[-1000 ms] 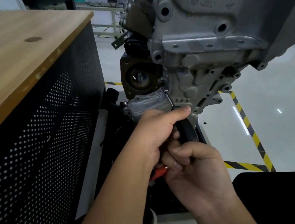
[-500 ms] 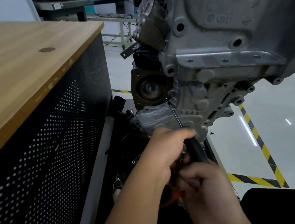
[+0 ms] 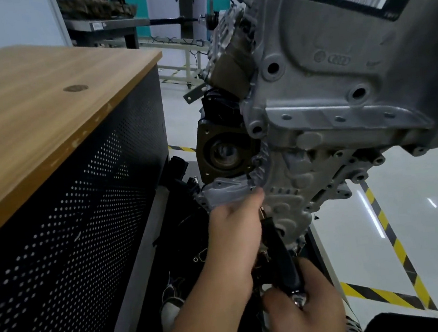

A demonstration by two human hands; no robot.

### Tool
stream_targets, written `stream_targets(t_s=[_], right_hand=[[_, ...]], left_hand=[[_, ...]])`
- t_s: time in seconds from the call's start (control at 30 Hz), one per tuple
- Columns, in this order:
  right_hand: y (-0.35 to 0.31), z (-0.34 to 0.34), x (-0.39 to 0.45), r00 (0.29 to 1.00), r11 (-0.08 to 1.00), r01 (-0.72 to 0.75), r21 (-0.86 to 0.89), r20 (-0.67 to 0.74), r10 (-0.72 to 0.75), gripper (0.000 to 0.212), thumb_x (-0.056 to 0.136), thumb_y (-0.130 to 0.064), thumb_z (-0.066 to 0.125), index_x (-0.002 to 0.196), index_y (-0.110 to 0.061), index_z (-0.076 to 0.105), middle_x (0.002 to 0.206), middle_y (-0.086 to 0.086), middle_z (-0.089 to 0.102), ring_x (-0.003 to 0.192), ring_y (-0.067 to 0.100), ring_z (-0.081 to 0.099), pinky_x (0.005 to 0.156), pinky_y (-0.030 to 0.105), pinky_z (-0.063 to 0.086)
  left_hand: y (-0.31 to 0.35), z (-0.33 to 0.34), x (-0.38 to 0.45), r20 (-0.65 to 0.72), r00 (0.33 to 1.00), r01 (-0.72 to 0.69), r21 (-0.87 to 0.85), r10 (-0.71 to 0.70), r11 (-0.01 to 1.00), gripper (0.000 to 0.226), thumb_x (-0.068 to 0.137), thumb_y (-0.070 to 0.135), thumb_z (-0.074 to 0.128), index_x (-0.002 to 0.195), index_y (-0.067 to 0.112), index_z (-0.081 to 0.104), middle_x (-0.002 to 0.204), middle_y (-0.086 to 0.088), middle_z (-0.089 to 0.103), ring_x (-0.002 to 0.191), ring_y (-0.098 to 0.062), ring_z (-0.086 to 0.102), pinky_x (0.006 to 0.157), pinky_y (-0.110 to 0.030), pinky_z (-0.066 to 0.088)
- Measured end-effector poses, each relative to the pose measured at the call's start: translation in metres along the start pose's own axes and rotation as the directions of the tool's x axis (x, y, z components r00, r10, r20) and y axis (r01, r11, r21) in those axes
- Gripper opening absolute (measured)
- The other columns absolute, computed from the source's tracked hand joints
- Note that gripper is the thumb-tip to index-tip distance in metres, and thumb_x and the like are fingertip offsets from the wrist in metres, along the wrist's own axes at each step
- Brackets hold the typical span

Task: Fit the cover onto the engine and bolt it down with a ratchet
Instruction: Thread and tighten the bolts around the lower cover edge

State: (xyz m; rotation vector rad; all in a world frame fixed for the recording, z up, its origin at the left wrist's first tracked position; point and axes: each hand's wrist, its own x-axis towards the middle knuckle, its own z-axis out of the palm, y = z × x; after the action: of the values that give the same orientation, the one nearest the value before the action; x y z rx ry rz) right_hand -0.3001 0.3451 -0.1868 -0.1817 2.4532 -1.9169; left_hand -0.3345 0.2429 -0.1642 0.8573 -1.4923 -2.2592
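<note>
- The engine (image 3: 322,92) fills the upper right of the frame, hung tilted, its lower end reaching down to mid-frame just above the hands.
- The cover (image 3: 226,191) — a small grey casting, as best I can judge — sits against the engine's lower left corner, below the round dark port; whether it is fully seated cannot be told.
- A wooden-topped bench (image 3: 40,110) with a perforated black front takes the left half of the frame, well apart from the work.
- The left hand (image 3: 232,236) lies lower centre, fingers curled over the cover's lower edge and the ratchet's upper end, the thumb tip touching the casting.
- The right hand (image 3: 305,312) is at bottom centre, fingers wrapped round the butt of the handle.
- The ratchet (image 3: 281,254) has its long axis running from the right hand up and leftward to the engine's lower edge — so the bolt lies up-left of the grip, and the left hand is nearer to it.
- Hidden: the socket, the bolt head and the left fingertips, all masked behind the left hand; the lower frame is soft with blur.
</note>
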Motion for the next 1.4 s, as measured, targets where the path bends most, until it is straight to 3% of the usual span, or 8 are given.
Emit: stream_targets(t_s=[0.1,0.17,0.27,0.43,0.67,0.87,1.13,1.4], right_hand=[[-0.005,0.000,-0.004,1.000,1.000,-0.015,-0.023,-0.014,0.014,0.038,0.068,0.019,0.071,0.057,-0.015,0.059,0.048,-0.004,0.057,0.055,0.004,0.059,0.053,0.009,0.040],[-0.006,0.000,-0.004,1.000,0.999,0.001,-0.036,-0.009,-0.002,0.037,0.069,0.018,0.072,0.057,-0.014,0.058,0.048,-0.005,0.057,0.053,0.004,0.058,0.053,0.008,0.040],[-0.002,-0.002,0.000,1.000,0.998,-0.017,-0.058,0.007,0.017,0.034,0.070,0.018,0.070,0.059,-0.011,0.056,0.048,-0.002,0.056,0.052,0.006,0.058,0.053,0.009,0.041],[0.006,0.000,0.002,0.998,0.997,-0.039,-0.065,0.037,0.041,0.029,0.069,0.017,0.069,0.065,-0.010,0.060,0.054,-0.002,0.059,0.056,0.007,0.059,0.055,0.009,0.042],[0.009,0.006,0.000,1.000,0.997,0.019,-0.074,-0.014,-0.020,0.032,0.064,0.018,0.069,0.064,-0.013,0.061,0.051,0.000,0.059,0.051,0.011,0.058,0.052,0.011,0.042],[0.004,0.003,0.008,1.000,0.997,0.009,-0.075,-0.029,-0.011,0.027,0.066,0.013,0.072,0.071,-0.012,0.066,0.057,-0.007,0.064,0.061,0.006,0.061,0.056,0.013,0.044],[-0.003,-0.006,0.010,0.999,0.994,0.027,-0.108,0.031,-0.024,0.033,0.068,0.017,0.070,0.061,-0.013,0.058,0.049,-0.007,0.058,0.055,0.002,0.058,0.054,0.009,0.042],[0.009,-0.007,0.006,0.994,0.984,0.085,-0.159,0.075,-0.073,0.027,0.070,0.010,0.072,0.067,-0.016,0.065,0.055,-0.007,0.058,0.058,0.011,0.059,0.057,0.013,0.041]], left_hand=[[0.012,0.000,0.022,-0.038,0.998,-0.048,0.004,0.048,0.999,0.042,0.096,0.035,0.066,0.054,0.026,0.066,0.053,0.004,0.037,0.037,-0.012,0.033,0.040,-0.019,0.025],[0.017,0.002,0.034,-0.039,0.996,-0.077,-0.039,0.075,0.996,0.048,0.097,0.028,0.067,0.049,0.029,0.066,0.051,0.004,0.030,0.037,-0.011,0.022,0.038,-0.017,0.018],[0.021,0.008,0.046,-0.038,0.995,-0.094,-0.065,0.091,0.993,0.038,0.092,0.018,0.070,0.056,0.029,0.074,0.048,0.007,0.037,0.036,-0.009,0.024,0.038,-0.016,0.017],[0.019,0.013,0.053,-0.034,0.997,-0.078,-0.065,0.076,0.995,0.029,0.088,0.013,0.072,0.060,0.021,0.069,0.047,0.008,0.039,0.033,-0.006,0.026,0.038,-0.014,0.018],[0.019,0.016,0.052,-0.093,0.991,-0.102,-0.110,0.092,0.989,0.032,0.084,0.011,0.077,0.055,0.021,0.073,0.048,0.006,0.045,0.033,-0.006,0.028,0.037,-0.015,0.019],[0.027,0.027,0.050,-0.160,0.980,-0.130,-0.057,0.120,0.990,0.024,0.084,0.009,0.078,0.063,0.015,0.066,0.042,0.015,0.053,0.032,0.001,0.043,0.036,-0.011,0.032],[0.023,0.034,0.048,-0.202,0.974,-0.132,-0.121,0.106,0.984,0.024,0.087,0.010,0.074,0.066,0.015,0.066,0.052,0.008,0.059,0.039,-0.003,0.044,0.039,-0.016,0.032],[0.007,0.028,0.048,-0.187,0.980,-0.103,-0.145,0.075,0.984,0.025,0.091,0.015,0.071,0.067,0.014,0.068,0.056,0.002,0.060,0.042,-0.009,0.048,0.040,-0.017,0.035]])
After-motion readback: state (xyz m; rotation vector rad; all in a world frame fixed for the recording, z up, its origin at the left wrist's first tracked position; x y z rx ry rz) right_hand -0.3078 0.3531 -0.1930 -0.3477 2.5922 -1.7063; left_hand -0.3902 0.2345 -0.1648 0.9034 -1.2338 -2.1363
